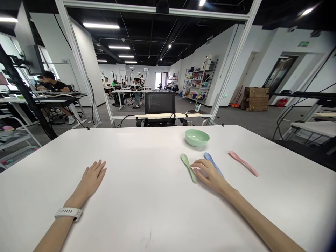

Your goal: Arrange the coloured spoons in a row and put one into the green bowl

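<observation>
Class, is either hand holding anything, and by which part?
Nothing appears held: the left hand lies open on the table; the right hand rests between the green spoon and blue spoon, gripping neither.

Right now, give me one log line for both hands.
left hand: flat, empty | right hand: between pale-green plastic spoon, blue plastic spoon

Wooden crate (256, 99) near the wall
</observation>
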### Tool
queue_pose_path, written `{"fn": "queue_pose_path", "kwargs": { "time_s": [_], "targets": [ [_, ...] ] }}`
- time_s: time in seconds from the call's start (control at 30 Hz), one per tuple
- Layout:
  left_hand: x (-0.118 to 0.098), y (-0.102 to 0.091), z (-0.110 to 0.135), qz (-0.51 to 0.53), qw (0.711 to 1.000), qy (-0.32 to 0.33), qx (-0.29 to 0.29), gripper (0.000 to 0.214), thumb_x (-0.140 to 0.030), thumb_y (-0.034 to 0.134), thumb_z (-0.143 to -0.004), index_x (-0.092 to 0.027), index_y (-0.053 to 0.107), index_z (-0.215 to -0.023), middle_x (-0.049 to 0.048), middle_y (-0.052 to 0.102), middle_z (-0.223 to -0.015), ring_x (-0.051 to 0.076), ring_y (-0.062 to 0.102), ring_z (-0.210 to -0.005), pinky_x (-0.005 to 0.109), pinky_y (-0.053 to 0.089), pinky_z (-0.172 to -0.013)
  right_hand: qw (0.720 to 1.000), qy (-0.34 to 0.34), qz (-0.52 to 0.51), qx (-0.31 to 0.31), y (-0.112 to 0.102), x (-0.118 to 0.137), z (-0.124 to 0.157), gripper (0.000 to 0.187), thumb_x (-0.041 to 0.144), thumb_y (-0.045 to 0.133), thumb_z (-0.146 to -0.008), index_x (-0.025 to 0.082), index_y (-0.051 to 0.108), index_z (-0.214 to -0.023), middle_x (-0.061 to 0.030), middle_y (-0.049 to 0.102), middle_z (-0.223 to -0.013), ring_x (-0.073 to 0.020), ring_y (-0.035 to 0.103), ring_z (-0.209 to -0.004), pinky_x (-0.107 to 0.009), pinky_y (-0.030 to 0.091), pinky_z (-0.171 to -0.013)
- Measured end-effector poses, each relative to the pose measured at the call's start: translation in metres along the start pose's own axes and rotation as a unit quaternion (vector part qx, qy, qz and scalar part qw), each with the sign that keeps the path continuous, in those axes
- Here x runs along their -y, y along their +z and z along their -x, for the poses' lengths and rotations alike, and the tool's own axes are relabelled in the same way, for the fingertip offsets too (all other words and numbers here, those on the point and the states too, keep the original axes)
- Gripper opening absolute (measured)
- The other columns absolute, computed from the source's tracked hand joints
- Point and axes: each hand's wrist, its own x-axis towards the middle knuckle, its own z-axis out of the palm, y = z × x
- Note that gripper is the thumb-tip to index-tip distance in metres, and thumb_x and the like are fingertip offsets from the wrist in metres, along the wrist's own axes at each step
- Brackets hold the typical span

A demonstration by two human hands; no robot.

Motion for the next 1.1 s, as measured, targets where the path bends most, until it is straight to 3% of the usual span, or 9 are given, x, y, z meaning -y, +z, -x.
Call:
{"fn": "queue_pose_path", "kwargs": {
  "time_s": [0.17,1.1],
  "targets": [
    [0.0008,0.001,-0.0002,0.004,1.0,0.001,-0.005,0.073,-0.051,0.024,-0.103,-0.017,0.059,-0.157,0.0167,0.053,-0.17,0.035,0.044,-0.162,0.062,0.036,-0.129,0.999,0.002,-0.025,0.029,0.0011,0.0135,-0.0004,0.033,0.036,0.046,-0.11,0.027,0.077,-0.111,-0.0098,0.078,-0.107,-0.0252,0.072,-0.1,-0.048,0.058,-0.092],
    [0.0014,0.0007,0.0004,0.014,1.0,-0.002,0.008,0.074,-0.053,0.023,-0.104,-0.017,0.056,-0.16,0.0159,0.049,-0.172,0.034,0.04,-0.164,0.062,0.032,-0.132,0.999,0.008,-0.028,0.032,0.001,0.0094,0.0024,0.033,0.036,0.046,-0.11,0.027,0.077,-0.109,-0.0101,0.079,-0.106,-0.0264,0.073,-0.099,-0.051,0.058,-0.091]
  ]
}}
